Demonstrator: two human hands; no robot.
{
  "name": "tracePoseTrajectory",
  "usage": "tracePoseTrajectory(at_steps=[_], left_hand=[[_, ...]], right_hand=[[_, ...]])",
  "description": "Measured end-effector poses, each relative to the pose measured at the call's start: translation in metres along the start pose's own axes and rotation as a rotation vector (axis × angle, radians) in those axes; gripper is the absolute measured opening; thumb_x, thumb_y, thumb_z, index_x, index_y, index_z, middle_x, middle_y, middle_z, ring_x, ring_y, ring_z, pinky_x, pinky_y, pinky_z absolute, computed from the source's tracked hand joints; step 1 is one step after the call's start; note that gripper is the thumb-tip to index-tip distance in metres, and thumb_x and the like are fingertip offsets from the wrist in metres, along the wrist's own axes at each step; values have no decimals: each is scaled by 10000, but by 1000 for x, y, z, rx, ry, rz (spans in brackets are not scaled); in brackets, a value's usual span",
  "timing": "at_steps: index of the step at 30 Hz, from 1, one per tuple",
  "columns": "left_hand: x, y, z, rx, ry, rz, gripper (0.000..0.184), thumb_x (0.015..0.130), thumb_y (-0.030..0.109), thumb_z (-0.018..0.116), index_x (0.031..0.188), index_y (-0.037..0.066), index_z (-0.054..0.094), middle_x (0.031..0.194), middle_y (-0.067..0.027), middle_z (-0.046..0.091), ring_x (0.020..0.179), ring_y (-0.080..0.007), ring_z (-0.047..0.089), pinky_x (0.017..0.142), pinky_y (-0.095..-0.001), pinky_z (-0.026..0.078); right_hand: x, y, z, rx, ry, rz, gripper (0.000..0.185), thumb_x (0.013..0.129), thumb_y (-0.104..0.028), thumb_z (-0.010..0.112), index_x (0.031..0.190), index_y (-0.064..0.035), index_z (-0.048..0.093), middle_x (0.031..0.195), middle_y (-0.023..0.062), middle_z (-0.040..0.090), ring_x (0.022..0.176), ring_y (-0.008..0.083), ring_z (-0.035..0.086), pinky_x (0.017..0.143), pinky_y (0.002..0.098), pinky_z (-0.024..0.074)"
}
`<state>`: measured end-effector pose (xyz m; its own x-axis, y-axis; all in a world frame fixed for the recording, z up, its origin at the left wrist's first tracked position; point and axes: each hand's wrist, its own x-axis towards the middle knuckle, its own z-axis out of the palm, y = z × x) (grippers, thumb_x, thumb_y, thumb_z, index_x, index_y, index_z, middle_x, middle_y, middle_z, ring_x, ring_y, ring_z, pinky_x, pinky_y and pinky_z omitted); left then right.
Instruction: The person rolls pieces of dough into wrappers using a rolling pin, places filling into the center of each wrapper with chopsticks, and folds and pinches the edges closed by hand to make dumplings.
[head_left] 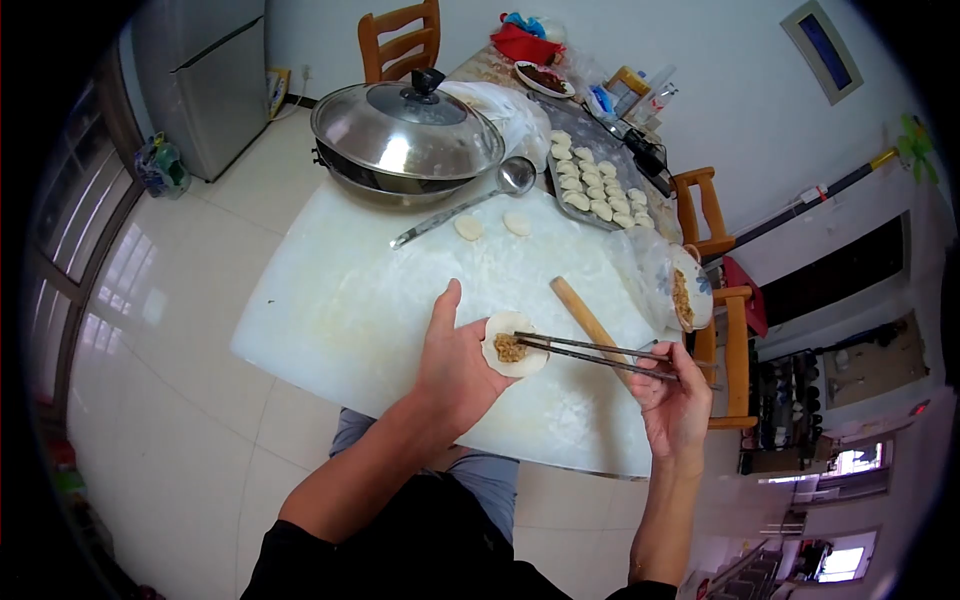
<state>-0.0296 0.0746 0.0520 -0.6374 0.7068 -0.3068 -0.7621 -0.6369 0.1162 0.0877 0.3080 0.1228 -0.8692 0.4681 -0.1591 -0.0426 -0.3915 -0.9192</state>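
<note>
My left hand point(455, 365) holds a round dough wrapper point(533, 361) on its fingers, the thumb pointing up and apart. A small heap of brown filling point(508, 348) lies on the wrapper. My right hand point(674, 395) grips a pair of dark chopsticks point(590, 350), whose tips touch the filling. Beneath the chopsticks, a wooden rolling pin point(580, 308) rests slantwise on the white board. Two loose wrappers, one on the left point(468, 228) and one on the right point(517, 223), lie farther back by the ladle.
On the floured board point(340, 270) stand a lidded wok point(408, 135) and a metal ladle point(460, 207). Behind is a tray of dumplings point(597, 185). A bowl of filling point(690, 290) sits at the right edge beside a plastic bag point(637, 265). Wooden chairs stand around.
</note>
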Motion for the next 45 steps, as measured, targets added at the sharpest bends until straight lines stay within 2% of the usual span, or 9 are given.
tracePoseTrajectory(at_steps=[3, 6, 16, 26, 33, 36, 39, 41, 45], left_hand=[[-3, 3, -4, 5, -106, -73, 1005, 1048, 691, 331, 1443, -233, 335, 1426, -321, 507, 1383, -416, 493, 1224, -545, 347], [0, 2, -5, 23, -18, -86, 978, 1050, 683, 341, 1422, -222, 365, 1397, -312, 523, 1357, -410, 517, 1209, -540, 375], [1, 4, -13, 92, -21, -123, 916, 1057, 665, 341, 1332, -200, 460, 1316, -281, 582, 1259, -389, 593, 1147, -509, 465], [-3, 1, -13, 132, -12, -145, 895, 1062, 655, 329, 1298, -191, 501, 1252, -265, 613, 1216, -386, 612, 1142, -513, 471], [-5, -1, -15, 149, -72, -167, 881, 1071, 641, 314, 1289, -189, 512, 1265, -273, 609, 1228, -392, 608, 1150, -516, 462], [-6, 1, -14, 158, -58, -173, 882, 1073, 636, 309, 1318, -192, 492, 1300, -287, 591, 1261, -398, 589, 1159, -509, 451], [1, -3, -25, 171, -72, -97, 874, 1073, 632, 314, 1344, -184, 470, 1351, -299, 554, 1286, -416, 565, 1159, -518, 447], [-5, -1, -14, 130, -55, -135, 858, 1079, 619, 320, 1371, -177, 451, 1347, -300, 546, 1271, -412, 571, 1138, -515, 466], [-9, -2, -2, 236, 39, -118, 839, 1069, 618, 345, 1347, -164, 464, 1348, -292, 531, 1291, -452, 552, 1143, -549, 458]], right_hand=[[4, 4, 2, -62, -23, 47, 303, 1112, -232, 471, 1078, 28, 623, 918, 209, 743, 733, 288, 775, 648, 338, 669], [6, 6, 5, -156, -46, 29, 299, 1114, -231, 479, 1076, 29, 622, 909, 204, 740, 721, 277, 772, 645, 326, 664], [9, -1, 14, -425, -128, -85, 337, 1115, -246, 489, 1048, 45, 645, 895, 197, 737, 687, 273, 760, 623, 329, 653], [8, -15, 6, -285, -94, 40, 337, 1098, -251, 511, 1051, 54, 646, 886, 202, 738, 682, 265, 762, 617, 320, 652], [5, -13, 6, -343, -105, -12, 302, 1089, -237, 528, 1057, 43, 637, 872, 192, 735, 653, 263, 754, 589, 314, 648], [5, -20, 1, -217, -132, -14, 287, 1085, -235, 534, 1063, 34, 631, 867, 184, 732, 652, 263, 752, 585, 313, 644], [4, -32, -4, -160, -98, -116, 269, 1090, -236, 522, 1073, 9, 634, 880, 153, 726, 649, 242, 739, 579, 317, 630], [11, -53, -18, -147, -25, -333, 267, 1098, -238, 512, 1072, -6, 642, 886, 132, 718, 683, 215, 726, 597, 310, 621], [52, -99, -59, -535, 319, -679, 310, 1097, -276, 549, 1075, 14, 656, 907, 103, 698, 720, 170, 704, 653, 304, 593]])
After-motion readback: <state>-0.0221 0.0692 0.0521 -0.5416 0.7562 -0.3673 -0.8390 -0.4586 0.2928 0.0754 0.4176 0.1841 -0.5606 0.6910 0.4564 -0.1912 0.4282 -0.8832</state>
